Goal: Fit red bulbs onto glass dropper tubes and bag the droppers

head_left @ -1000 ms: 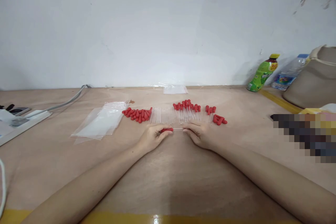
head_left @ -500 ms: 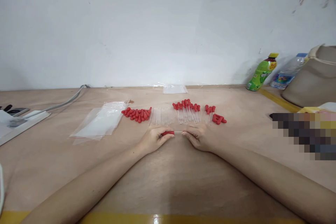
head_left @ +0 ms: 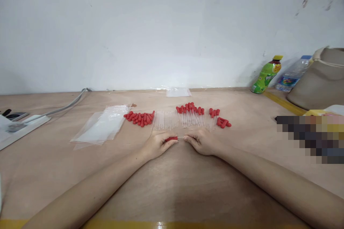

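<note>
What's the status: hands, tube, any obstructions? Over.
Left hand gripping red bulb; right hand pinching thin tube. Tube meets bulb, depth unclear. Loose tubes lie just beyond hands.

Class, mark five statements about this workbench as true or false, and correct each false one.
1. The left hand holds a red bulb. True.
2. The right hand lies flat with nothing in its fingers. False: its fingertips pinch the thin clear tube.
3. A pile of loose red bulbs lies to the left of the row of bare tubes. True.
4. The green bottle has a blue cap. False: its cap is yellow.
5. The flat plastic bags lie on the right side of the table. False: they lie to the left of the loose red bulbs.
</note>
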Demonstrator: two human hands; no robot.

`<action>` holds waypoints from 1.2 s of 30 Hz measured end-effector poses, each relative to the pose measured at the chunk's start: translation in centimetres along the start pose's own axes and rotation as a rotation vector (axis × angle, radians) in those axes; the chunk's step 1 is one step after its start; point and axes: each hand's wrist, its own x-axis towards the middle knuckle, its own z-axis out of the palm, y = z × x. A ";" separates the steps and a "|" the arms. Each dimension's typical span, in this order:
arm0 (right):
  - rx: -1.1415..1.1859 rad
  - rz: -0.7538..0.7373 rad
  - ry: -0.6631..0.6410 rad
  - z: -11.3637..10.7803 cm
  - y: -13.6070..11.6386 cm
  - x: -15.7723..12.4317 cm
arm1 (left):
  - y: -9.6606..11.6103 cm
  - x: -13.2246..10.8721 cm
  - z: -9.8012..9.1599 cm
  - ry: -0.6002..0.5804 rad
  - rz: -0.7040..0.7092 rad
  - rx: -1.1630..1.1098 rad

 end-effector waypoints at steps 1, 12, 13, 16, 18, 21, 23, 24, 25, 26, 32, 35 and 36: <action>0.015 0.017 -0.014 0.0 -0.1 0.0 | 0.0 0.0 0.0 0.001 0.005 0.005; 0.216 0.185 -0.172 -1.6 -0.7 0.9 | -0.5 -0.1 0.2 0.090 0.132 0.057; 0.253 0.214 -0.186 -1.6 -0.8 0.9 | -0.6 -0.2 0.3 0.114 0.169 0.071; 0.385 0.316 -0.240 -1.5 -1.1 0.9 | -0.9 -0.3 0.5 0.174 0.282 0.106; 0.447 0.338 -0.300 -1.7 -1.1 0.9 | -0.9 -0.3 0.5 0.167 0.303 0.095; 0.508 0.306 -0.409 -2.9 -0.7 1.1 | -0.6 -0.1 0.1 0.114 0.210 0.051; 0.537 0.302 -0.430 -4.3 0.2 1.3 | -0.4 0.0 -0.3 0.104 0.103 0.057; 0.543 0.331 -0.403 -5.1 1.0 1.3 | -0.4 0.1 -0.5 0.110 0.048 0.072; 0.542 0.389 -0.341 -5.9 1.8 1.2 | -0.4 0.1 -0.7 0.116 0.000 0.090; 0.521 0.494 -0.223 -6.7 2.7 1.2 | -0.4 0.1 -0.8 0.118 -0.038 0.103; 0.027 0.975 0.064 -8.6 7.0 0.9 | -0.3 0.1 -1.0 0.032 -0.090 0.124; -0.237 1.047 -0.047 -8.0 7.0 1.5 | -0.2 0.1 -0.9 0.009 -0.109 0.112; -0.316 1.057 -0.050 -7.7 6.8 1.8 | -0.3 0.1 -0.9 0.004 -0.113 0.109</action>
